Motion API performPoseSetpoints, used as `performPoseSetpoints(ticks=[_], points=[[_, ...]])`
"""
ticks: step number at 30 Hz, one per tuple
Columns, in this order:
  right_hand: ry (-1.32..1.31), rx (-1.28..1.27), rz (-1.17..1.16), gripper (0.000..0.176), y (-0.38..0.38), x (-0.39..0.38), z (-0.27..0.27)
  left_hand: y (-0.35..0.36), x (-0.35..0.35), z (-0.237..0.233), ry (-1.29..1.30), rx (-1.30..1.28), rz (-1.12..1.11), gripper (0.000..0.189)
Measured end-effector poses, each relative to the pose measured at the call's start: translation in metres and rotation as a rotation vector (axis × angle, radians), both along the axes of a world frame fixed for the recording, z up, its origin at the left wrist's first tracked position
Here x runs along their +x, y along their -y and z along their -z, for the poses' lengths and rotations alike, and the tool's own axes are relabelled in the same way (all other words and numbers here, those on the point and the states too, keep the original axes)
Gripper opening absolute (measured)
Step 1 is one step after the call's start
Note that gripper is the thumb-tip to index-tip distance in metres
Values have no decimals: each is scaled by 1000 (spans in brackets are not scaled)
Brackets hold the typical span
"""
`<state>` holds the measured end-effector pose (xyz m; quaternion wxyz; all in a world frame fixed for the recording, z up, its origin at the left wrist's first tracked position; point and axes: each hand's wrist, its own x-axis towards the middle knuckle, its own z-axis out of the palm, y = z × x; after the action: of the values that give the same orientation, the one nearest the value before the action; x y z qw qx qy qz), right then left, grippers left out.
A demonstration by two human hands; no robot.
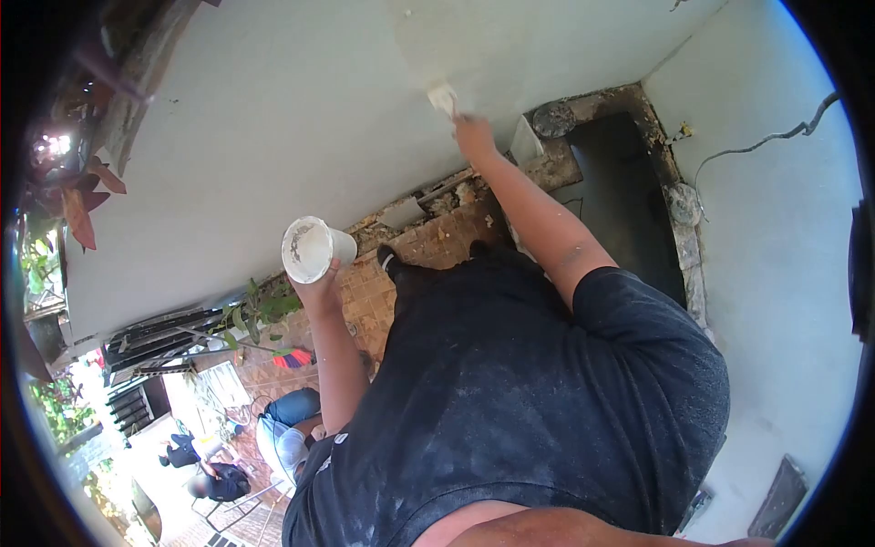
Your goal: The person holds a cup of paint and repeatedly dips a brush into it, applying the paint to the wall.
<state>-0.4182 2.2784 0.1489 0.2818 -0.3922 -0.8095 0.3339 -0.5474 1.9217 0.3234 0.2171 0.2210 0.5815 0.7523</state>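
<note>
My right hand [474, 137] grips a paintbrush [443, 98], its pale bristles right at the wall [301, 118]. Around and above the brush, the wall carries a darker, damp-looking patch [437, 41]. Off to the left, my left hand [319, 290] is wrapped round a white bucket [339, 246], tilted so its mouth faces me. Whitish residue coats the inside of the bucket. Part of my left hand is hidden behind it.
A dark rectangular basin [624, 191] with rough edges lies at the wall's foot on the right. Brown tiles [365, 292] cover the floor. A cable [756, 144] hangs on the right wall. Two people [287, 433] [219, 479] are at lower left, near a plant [251, 314].
</note>
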Motion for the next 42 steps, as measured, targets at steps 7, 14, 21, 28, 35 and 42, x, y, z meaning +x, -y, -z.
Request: performPoseSetpoints(ticks=[7,14,21,28,35,42], points=[[-698,-444,33,37,28,-1,-136,-3,5,8,-64,-35,-33,81],[565,28,-69,33,7,0,58,-3,9,-2,27,26,40,89],[-692,-581,155,31,36,-5,-97,-2,8,-6,-65,-23,45,88],[35,-12,145,26,21,-3,-60,2,7,7,46,-39,6,95],[547,-14,-59,29,-5,10,2,0,13,6,-24,-1,64,90],[-117,262,55,24,41,-1,-126,-7,10,12,-19,-10,64,90]])
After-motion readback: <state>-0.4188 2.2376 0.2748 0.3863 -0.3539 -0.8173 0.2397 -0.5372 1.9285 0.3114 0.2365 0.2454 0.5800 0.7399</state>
